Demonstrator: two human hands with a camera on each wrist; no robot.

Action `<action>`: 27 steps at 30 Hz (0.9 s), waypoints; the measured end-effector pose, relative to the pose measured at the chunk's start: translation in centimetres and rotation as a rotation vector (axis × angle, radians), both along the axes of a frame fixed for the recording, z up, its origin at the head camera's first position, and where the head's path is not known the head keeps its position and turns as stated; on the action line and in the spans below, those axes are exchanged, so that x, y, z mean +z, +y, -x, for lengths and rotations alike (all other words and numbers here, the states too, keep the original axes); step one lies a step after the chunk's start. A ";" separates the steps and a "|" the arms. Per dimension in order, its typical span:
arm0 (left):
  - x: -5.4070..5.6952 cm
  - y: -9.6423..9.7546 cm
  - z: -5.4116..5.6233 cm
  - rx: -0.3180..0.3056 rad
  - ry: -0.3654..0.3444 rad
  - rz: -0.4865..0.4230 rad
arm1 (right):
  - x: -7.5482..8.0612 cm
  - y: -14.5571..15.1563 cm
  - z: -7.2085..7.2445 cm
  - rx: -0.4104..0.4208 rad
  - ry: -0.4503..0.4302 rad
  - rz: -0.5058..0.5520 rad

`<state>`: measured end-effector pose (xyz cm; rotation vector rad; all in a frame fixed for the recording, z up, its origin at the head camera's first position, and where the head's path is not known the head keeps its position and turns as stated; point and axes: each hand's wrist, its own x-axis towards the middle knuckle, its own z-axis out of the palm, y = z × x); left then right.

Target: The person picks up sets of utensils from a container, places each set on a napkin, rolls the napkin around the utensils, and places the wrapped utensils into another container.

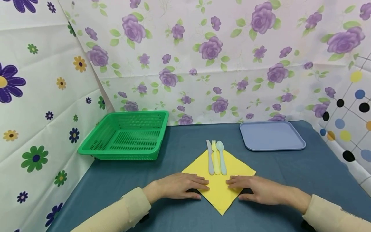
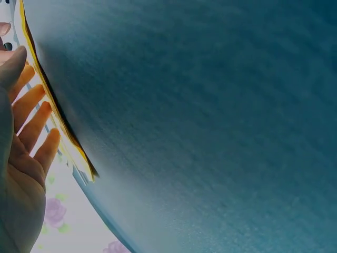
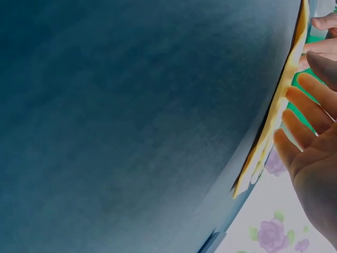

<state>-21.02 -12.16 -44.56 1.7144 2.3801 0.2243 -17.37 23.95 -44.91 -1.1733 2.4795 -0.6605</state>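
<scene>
A yellow napkin (image 1: 221, 196) lies on the table like a diamond, one corner toward me. On its far half, side by side, are a greyish-lilac knife (image 1: 210, 159), a pale yellow fork (image 1: 215, 161) and a light green spoon (image 1: 222, 159), handles toward me. My left hand (image 1: 181, 186), palm down with extended fingers, is at the napkin's left edge. At the right edge, my right hand (image 1: 258, 189) is laid out likewise. Neither hand grips anything. Both wrist views show the fingers spread beside the thin yellow edge.
A green plastic basket (image 1: 121, 155) stands at the back left. At the back right lies a blue-grey tray (image 1: 272, 137). The table (image 1: 121, 180) has a dark blue cover, and flowered cloth (image 1: 185, 48) hangs behind it.
</scene>
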 end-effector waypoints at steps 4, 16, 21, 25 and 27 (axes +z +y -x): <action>-0.1 0.0 0.0 0.014 -0.003 0.002 | -0.1 0.1 -0.1 0.024 0.013 0.000; 0.1 0.7 0.4 -0.012 0.035 -0.074 | -0.1 0.0 -0.2 0.056 0.058 -0.027; -0.1 0.8 0.5 -0.027 0.056 -0.118 | 0.0 0.0 0.0 0.060 0.035 -0.005; -0.3 0.9 0.5 -0.030 0.080 -0.138 | 0.0 -0.1 0.1 0.051 0.026 0.000; -0.3 1.0 0.5 -0.017 0.081 -0.141 | 0.0 -0.2 0.0 0.043 0.024 -0.004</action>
